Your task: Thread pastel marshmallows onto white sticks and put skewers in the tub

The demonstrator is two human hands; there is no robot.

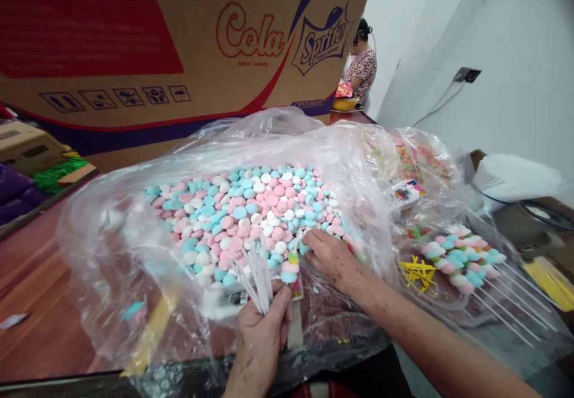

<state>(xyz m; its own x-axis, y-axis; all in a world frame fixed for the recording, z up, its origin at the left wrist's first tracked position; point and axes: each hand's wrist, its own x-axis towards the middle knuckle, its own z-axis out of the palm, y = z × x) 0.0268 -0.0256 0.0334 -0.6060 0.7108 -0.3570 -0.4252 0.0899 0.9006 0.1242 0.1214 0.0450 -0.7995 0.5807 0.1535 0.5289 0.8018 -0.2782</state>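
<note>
My left hand (pixel 264 332) is closed around a fanned bundle of thin white sticks (pixel 258 281), low in front of the open candy bag. Beside the bundle, by the same hand, stands a skewer of soft candies (pixel 290 271) in pink, blue and yellow-green. My right hand (pixel 329 257) is at the top of that skewer, with fingertips pinched together; what they hold is too small to make out. Both hands are over the clear plastic bag (pixel 359 207), spread open around a heap of pink, blue and white button-shaped candies (pixel 242 213).
A large printed carton (pixel 188 39) stands behind the bag. To the right lie finished candy skewers (pixel 466 257), yellow twist ties (pixel 418 273) and bags of colourful sweets (pixel 406 153). A person (pixel 363 69) sits farther back. The table's front edge (pixel 58 386) runs below.
</note>
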